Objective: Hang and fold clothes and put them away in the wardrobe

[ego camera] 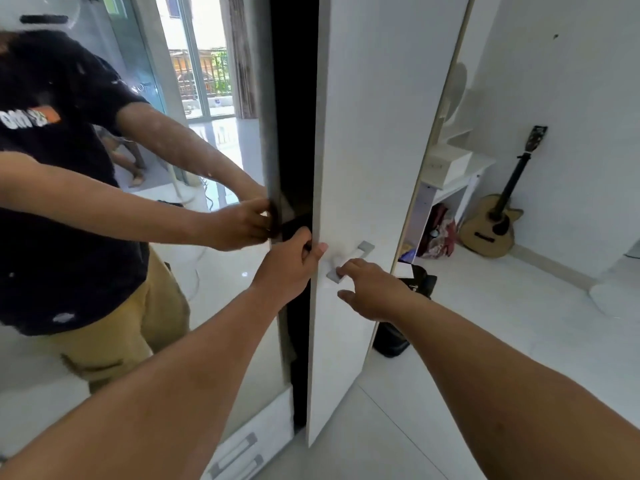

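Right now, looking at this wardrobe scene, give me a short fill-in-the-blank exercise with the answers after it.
1. The left hand grips the edge of the white ____.
2. The right hand touches the door's metal ____.
3. A ____ leans against the far wall.
4. The panel left of the gap is a ____.

Answers: door; handle; guitar; mirror

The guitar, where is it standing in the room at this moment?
In the head view, the guitar stands at the far right, leaning upright against the white wall, just right of the small white table behind the wardrobe door.
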